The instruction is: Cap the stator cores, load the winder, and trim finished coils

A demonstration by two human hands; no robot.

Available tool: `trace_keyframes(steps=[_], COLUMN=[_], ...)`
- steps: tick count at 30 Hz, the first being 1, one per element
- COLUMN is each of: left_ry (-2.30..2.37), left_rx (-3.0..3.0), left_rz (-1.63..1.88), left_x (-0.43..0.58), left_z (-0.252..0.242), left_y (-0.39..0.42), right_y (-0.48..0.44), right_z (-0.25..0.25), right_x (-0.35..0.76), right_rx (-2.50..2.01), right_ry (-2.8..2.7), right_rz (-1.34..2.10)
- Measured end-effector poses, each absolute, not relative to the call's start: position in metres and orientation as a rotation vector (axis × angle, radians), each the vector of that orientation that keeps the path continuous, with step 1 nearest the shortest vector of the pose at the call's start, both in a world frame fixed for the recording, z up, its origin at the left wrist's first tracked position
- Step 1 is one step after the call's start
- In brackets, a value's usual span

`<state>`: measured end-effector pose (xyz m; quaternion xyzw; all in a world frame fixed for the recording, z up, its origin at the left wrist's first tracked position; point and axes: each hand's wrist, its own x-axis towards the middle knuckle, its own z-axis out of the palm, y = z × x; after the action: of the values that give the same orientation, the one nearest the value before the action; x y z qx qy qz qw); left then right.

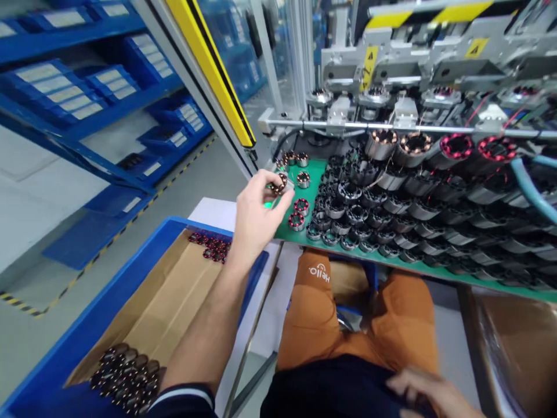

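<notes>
My left hand (259, 212) is over the left end of the green work surface (319, 168), its fingers closed on a ring-shaped part with copper windings (278, 184). Right beside it stand another copper-wound ring (303, 179) and two red-wound rings (296, 221). More copper-wound rings (302, 159) sit just behind. My right hand (429, 392) is low at the bottom right, near my lap and blurred; its fingers are partly hidden, so I cannot make out their state.
Dense rows of dark unwound rings (374, 215) fill the surface before a winding machine (409, 75). A blue bin (130, 264) lined with cardboard holds wound rings at the lower left. A yellow-edged frame post (213, 69) rises beside blue shelves (73, 128).
</notes>
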<state>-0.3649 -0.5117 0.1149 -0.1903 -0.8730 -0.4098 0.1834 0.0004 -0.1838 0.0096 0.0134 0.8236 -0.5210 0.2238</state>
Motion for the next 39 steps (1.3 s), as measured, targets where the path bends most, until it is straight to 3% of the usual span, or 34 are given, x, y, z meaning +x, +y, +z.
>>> trace_keyframes(steps=[2, 4, 7, 10, 17, 22, 27, 31, 34, 39], left_ry=[-2.299, -2.233, -2.281, -2.304, -2.106, -2.120, -2.277, -2.564, -2.393, -2.250], left_rx=[-0.729, -0.879, -1.010, -1.086, -1.180, -1.246, -1.327, -1.067, -0.868, -0.903], left_rz=[-1.554, -1.735, -1.720, -1.734, -1.025, -0.991, -1.025, -1.482, -1.907, -2.331], left_x=[-0.310, -0.258, -0.204, -0.184, -0.189, -0.189, -0.197, -0.204, -0.204, -0.198], left_z=[0.117, 0.117, 0.110, 0.097, 0.100, 0.098, 0.054, 0.043, 0.066, 0.078], left_y=[-0.505, -0.494, -0.477, -0.468, -0.479, -0.480, -0.472, -0.465, -0.454, -0.429], right_y=[-0.195, -0.210, -0.229, -0.240, -0.232, -0.226, -0.209, -0.202, -0.208, -0.213], right_z=[0.045, 0.074, 0.098, 0.108, 0.117, 0.111, 0.108, 0.103, 0.098, 0.095], right_x=[-0.017, -0.042, -0.078, -0.099, -0.102, -0.101, -0.100, -0.098, -0.098, -0.099], right_rx=[0.262, 0.438, 0.353, 0.377, 0.362, 0.371, 0.350, 0.306, 0.346, 0.330], right_ry=[2.333, 2.309, 2.010, 1.959, 1.865, 1.863, 1.962, 2.110, 2.226, 2.117], right_rz=[-1.569, -1.840, -2.330, -2.320, -2.414, -2.429, -2.525, -2.483, -2.396, -2.447])
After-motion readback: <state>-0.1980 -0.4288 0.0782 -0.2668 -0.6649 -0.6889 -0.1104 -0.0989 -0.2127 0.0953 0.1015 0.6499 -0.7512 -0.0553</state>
